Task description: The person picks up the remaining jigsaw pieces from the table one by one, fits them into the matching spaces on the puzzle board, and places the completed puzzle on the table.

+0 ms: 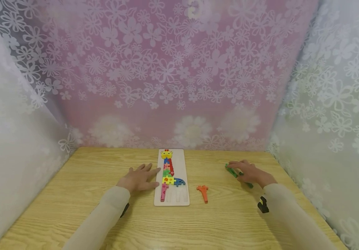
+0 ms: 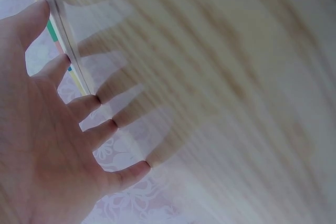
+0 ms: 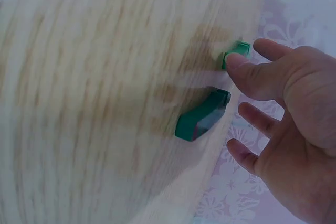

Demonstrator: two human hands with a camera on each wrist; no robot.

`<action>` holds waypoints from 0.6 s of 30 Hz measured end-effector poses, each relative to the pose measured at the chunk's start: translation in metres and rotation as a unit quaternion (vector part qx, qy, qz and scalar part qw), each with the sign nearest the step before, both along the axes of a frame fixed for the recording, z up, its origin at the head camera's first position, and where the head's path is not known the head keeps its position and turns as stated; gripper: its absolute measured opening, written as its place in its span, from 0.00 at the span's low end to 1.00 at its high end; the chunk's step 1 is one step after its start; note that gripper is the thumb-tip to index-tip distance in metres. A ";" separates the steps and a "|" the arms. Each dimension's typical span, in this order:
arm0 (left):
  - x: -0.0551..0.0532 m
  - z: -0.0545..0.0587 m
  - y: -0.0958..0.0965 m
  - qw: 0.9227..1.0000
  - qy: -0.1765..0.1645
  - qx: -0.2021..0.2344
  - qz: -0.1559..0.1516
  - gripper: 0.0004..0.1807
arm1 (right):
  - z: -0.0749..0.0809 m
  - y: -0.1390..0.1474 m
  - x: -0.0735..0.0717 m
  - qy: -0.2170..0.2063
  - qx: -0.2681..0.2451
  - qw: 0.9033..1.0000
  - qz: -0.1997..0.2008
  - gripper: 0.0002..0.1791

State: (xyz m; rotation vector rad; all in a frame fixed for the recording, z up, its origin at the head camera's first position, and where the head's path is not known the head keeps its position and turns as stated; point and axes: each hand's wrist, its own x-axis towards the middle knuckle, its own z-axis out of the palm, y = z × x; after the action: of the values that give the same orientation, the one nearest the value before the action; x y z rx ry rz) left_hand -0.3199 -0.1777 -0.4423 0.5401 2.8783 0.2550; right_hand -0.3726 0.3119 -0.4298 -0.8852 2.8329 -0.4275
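from where i stand, the person's left hand (image 1: pixel 140 177) lies with fingers spread and unclenched on the wood-grain table (image 1: pixel 217 225), its thumb and index finger against the near long edge of the giraffe puzzle board (image 1: pixel 178 163), bracing it rather than gripping it. the right hand (image 1: pixel 250 173) is bent over two green puzzle pieces, well to the right of the board. its thumb is at the lighter green piece (image 3: pixel 242 49), with the index fingertip close by its far end; i cannot tell whether the two really pinch it. the darker green piece (image 3: pixel 202 116) lies on the table under that hand, ungripped. between board and hand, nearer the board, lies the orange leg piece (image 1: pixel 203 192), untouched.

on the board the yellow giraffe head (image 1: pixel 167 155) and the pink leg piece (image 1: pixel 164 192) are set in, with pale recesses beside that leg.

the loose pieces look like painted wood to me: light, stiff, hard to break, perhaps a little slippery on their glossy faces. i'd take the lighter green one by its opposite side edges, thumb against index, near the middle, keeping fingertips off the underside so it could be pressed flat.
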 end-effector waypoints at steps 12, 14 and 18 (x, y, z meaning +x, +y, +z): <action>0.000 0.000 0.000 1.000 -0.001 -0.004 0.001 0.40 | 0.001 -0.003 -0.002 0.008 0.024 1.000 -0.001 0.29; -0.001 0.000 0.000 1.000 -0.002 -0.004 0.002 0.40 | 0.001 -0.002 -0.002 -0.001 0.018 1.000 -0.003 0.28; -0.001 0.000 0.001 1.000 -0.002 -0.005 0.006 0.40 | 0.001 0.000 -0.001 -0.009 0.006 1.000 -0.003 0.27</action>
State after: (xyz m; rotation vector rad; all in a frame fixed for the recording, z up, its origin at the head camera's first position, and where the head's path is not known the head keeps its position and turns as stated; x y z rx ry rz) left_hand -0.3208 -0.1772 -0.4420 0.5207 2.8775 0.2432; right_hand -0.3738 0.3114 -0.4289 -0.8674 2.8199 -0.4152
